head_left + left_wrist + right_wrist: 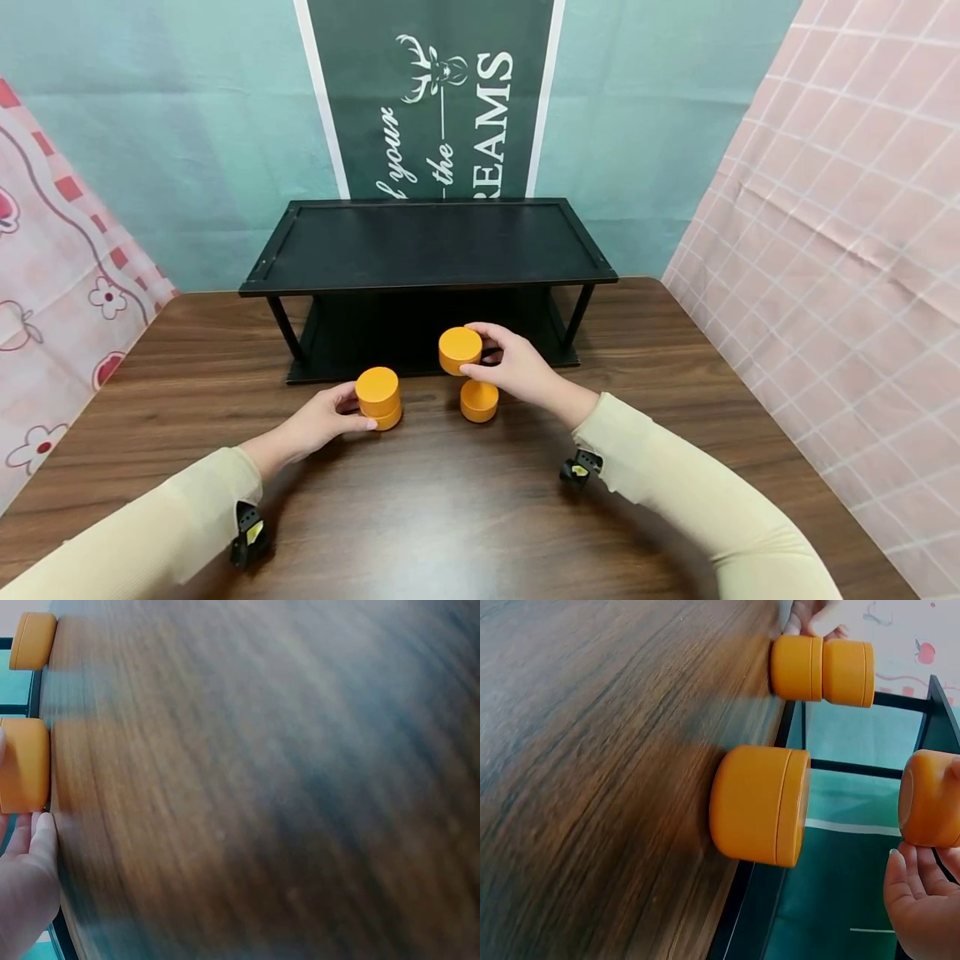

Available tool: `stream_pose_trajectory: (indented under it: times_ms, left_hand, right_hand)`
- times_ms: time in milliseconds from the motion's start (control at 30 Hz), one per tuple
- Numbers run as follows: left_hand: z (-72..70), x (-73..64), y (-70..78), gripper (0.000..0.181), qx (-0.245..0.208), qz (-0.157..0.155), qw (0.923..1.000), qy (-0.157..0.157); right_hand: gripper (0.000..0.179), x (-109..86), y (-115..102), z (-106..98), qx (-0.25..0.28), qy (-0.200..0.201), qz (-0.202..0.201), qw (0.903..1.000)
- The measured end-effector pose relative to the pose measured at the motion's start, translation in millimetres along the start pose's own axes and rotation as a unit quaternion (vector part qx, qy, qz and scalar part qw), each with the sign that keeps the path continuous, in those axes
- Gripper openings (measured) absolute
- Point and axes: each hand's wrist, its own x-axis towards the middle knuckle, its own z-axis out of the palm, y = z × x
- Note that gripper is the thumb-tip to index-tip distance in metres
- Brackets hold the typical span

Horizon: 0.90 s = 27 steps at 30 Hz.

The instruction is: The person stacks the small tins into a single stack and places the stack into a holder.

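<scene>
Two round orange lidded jars stand stacked on the table, the upper jar (377, 387) on the lower jar (795, 667). My left hand (327, 419) holds the stack low down, thumb in front and fingers behind. To the right, my right hand (517, 365) grips another orange jar (459, 350) by its side, raised off the table. Below it a fourth-place orange jar (479, 402) stands upright on the wood; the right wrist view shows a gap between this standing jar (754, 804) and the raised jar (930, 799).
A black two-level rack (427, 246) stands behind the jars at the back of the brown wooden table (442, 508). Teal cloth with a dark green printed panel (442, 100) hangs behind it. Patterned pink cloths (847, 242) flank both sides.
</scene>
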Motion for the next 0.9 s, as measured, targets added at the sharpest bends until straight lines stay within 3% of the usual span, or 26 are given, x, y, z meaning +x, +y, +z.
stream_pose_trajectory:
  times_ms: [900]
  left_hand:
    - [-2.4, 0.5, -0.8, 0.070, -0.021, -0.006, 0.9997, -0.007]
  right_hand:
    - [0.055, 17.6, -12.8, 36.5, 0.009, -0.020, -0.016, 0.9996]
